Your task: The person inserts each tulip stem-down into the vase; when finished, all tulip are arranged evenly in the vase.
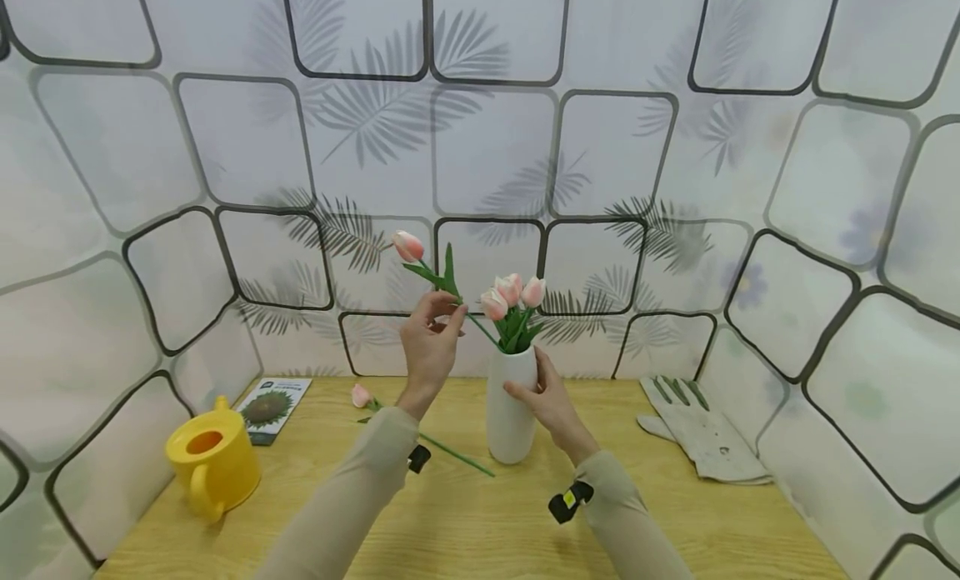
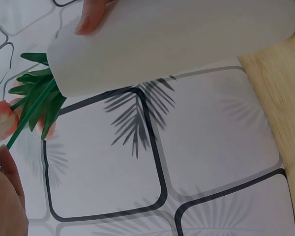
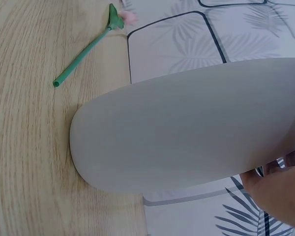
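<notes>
A tall white vase (image 1: 512,417) stands upright on the table with several pink-and-white tulips (image 1: 508,292) in its mouth. My right hand (image 1: 551,401) grips the vase's upper right side, thumb across the front; some of its fingers are hidden behind. Left of the vase mouth, my left hand (image 1: 432,342) pinches the green stem of another pink tulip (image 1: 408,247), which leans up to the left. The stem's lower end (image 2: 32,112) reaches the vase rim in the left wrist view. One more tulip (image 1: 362,395) lies on the table, partly behind my left forearm.
A yellow watering can (image 1: 213,463) stands at the left, beside a seed packet (image 1: 273,407) with a sunflower-like picture. Pale work gloves (image 1: 705,434) lie at the right. A patterned backdrop (image 1: 495,163) rises behind and on both sides of the wooden table (image 1: 465,530).
</notes>
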`<state>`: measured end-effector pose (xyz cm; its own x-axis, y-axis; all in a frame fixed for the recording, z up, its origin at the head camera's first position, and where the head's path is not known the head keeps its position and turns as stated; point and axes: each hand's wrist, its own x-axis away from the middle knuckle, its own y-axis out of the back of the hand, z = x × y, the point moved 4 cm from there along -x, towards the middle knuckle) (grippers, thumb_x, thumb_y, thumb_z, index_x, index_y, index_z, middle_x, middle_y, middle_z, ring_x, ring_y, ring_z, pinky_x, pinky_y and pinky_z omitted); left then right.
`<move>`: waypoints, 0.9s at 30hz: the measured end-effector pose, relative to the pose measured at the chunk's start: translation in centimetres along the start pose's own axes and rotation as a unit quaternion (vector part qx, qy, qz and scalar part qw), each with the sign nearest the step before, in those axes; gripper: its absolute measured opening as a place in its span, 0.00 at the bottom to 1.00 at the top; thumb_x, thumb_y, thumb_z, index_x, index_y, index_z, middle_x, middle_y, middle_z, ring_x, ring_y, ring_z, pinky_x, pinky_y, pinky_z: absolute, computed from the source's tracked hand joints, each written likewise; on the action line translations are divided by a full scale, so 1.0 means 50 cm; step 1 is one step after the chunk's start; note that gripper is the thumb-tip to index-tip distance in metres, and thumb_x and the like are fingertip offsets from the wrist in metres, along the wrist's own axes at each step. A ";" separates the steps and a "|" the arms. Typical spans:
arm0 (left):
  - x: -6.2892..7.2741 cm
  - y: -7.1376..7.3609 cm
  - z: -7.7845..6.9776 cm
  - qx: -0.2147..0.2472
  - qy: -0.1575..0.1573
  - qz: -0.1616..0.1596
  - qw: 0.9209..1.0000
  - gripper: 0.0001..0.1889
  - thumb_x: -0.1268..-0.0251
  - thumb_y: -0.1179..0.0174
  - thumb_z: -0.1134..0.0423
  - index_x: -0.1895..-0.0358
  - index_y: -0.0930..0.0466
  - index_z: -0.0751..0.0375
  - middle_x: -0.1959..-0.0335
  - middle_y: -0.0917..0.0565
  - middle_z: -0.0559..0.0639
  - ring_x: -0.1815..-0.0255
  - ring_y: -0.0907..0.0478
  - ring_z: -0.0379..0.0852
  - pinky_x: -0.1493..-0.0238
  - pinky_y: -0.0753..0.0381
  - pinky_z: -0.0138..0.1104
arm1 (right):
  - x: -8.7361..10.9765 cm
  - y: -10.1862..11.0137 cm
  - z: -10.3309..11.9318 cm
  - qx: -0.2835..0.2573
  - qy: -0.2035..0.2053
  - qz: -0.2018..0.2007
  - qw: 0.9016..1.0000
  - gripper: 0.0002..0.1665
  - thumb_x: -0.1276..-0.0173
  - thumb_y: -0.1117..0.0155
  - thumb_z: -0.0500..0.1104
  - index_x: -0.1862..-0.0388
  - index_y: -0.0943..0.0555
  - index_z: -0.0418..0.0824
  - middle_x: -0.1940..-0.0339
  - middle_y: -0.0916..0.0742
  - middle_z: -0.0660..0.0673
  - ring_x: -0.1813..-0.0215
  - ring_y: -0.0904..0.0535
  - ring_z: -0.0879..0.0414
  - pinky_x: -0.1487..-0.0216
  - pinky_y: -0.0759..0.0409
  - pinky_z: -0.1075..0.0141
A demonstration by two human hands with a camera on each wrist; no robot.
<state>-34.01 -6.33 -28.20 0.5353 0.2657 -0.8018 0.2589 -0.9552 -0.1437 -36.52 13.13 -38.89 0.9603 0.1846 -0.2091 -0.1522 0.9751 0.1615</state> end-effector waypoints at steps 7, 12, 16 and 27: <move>0.008 -0.014 0.056 0.010 0.019 0.004 1.000 0.07 0.40 0.33 0.73 0.60 0.19 0.71 0.66 0.14 0.65 0.72 0.18 0.39 0.80 0.16 0.39 | 0.006 -0.003 0.002 0.000 0.003 -0.003 1.000 0.50 0.32 0.33 0.42 0.20 0.51 0.45 0.24 0.35 0.37 0.27 0.35 0.38 0.30 0.34 0.41; 0.015 -0.028 0.061 0.016 0.021 0.012 1.000 0.06 0.39 0.32 0.69 0.61 0.18 0.67 0.66 0.14 0.61 0.67 0.15 0.53 0.81 0.17 0.34 | 0.008 -0.004 0.004 0.003 0.011 -0.007 1.000 0.50 0.32 0.33 0.42 0.20 0.51 0.44 0.25 0.34 0.36 0.28 0.35 0.38 0.30 0.34 0.41; 0.027 -0.041 0.069 0.009 0.034 0.025 0.999 0.05 0.40 0.32 0.70 0.62 0.18 0.65 0.68 0.14 0.60 0.68 0.15 0.52 0.82 0.17 0.33 | 0.008 -0.004 0.004 0.006 0.010 -0.010 1.000 0.50 0.32 0.33 0.42 0.20 0.50 0.45 0.25 0.33 0.36 0.28 0.34 0.38 0.30 0.33 0.42; 0.060 -0.072 0.097 -0.033 0.062 0.052 0.996 0.06 0.42 0.32 0.73 0.63 0.17 0.63 0.69 0.14 0.58 0.67 0.15 0.52 0.82 0.18 0.30 | 0.005 -0.001 0.005 0.000 0.009 -0.005 1.000 0.50 0.32 0.33 0.43 0.20 0.51 0.46 0.24 0.35 0.36 0.27 0.35 0.39 0.30 0.34 0.42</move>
<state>-37.23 -2.73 -32.92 0.6559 0.1827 -0.7324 0.2464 -0.9689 -0.0211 -36.24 13.11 -38.70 0.9574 0.1779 -0.2274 -0.1436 0.9767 0.1595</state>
